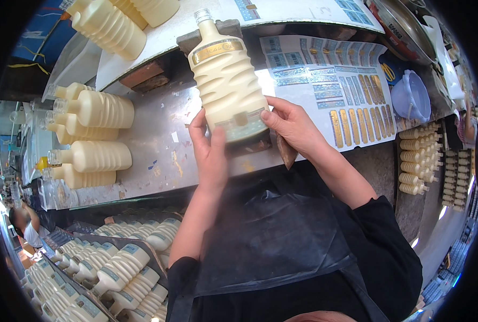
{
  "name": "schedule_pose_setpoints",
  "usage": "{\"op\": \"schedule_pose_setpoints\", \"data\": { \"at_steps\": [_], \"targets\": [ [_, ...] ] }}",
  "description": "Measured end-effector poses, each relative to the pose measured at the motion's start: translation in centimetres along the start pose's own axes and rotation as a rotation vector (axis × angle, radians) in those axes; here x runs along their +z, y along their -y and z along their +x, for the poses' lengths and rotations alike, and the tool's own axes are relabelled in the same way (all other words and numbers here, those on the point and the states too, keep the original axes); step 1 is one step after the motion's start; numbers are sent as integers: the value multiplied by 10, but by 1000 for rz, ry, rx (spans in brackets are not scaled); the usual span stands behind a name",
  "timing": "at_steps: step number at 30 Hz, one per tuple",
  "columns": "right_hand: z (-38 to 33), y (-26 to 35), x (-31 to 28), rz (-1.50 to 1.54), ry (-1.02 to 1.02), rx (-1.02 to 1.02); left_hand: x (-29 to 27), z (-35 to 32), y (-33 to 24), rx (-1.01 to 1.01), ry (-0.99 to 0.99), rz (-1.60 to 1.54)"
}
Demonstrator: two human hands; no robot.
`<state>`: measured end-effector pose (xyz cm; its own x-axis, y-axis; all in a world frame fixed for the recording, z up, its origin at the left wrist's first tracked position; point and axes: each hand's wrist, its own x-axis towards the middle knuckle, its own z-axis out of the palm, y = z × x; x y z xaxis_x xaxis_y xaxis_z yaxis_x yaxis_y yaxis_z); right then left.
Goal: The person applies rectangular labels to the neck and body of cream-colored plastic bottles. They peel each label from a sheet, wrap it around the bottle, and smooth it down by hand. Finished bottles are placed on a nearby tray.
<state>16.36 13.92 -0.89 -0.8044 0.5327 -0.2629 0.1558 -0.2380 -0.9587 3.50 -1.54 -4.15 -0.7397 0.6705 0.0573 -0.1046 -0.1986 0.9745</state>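
A cream bottle (pixel 228 80) with wavy ribs lies tilted before me, its clear-glass neck pointing away. A gold label (pixel 216 50) runs across its shoulder. A pale blue label (pixel 242 124) with a small gold patch sits near its base. My left hand (pixel 209 153) is closed round the left side of the base, thumb along the lower edge. On the other side, my right hand (pixel 292 123) grips the base, its thumb pressing at the label's right end. The bottle's upper part rests on a grey block (pixel 229 28). Some fingers are hidden behind the bottle.
To the right lies a label sheet (pixel 346 110) with gold and blue strips. Beyond it stands a lavender bucket (pixel 410 96). Several cream bottles (pixel 102 156) lie at the bench's left. Crates of labelled bottles (pixel 123 265) stand lower left. Another person (pixel 31 228) is far left.
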Motion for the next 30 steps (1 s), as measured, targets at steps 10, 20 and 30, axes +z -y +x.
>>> {"op": "schedule_pose_setpoints", "data": {
  "at_steps": [10, 20, 30],
  "targets": [
    [-17, 48, 7, -222, -120, -350, -4, 3, -3, -14, -11, 42],
    [-31, 30, 33, -962, -22, -1274, -3, 5, -8, -81, -68, -116],
    [-30, 15, 45, -642, -288, -577, 13, 7, -3, 194, -174, 684]
  ]
}}
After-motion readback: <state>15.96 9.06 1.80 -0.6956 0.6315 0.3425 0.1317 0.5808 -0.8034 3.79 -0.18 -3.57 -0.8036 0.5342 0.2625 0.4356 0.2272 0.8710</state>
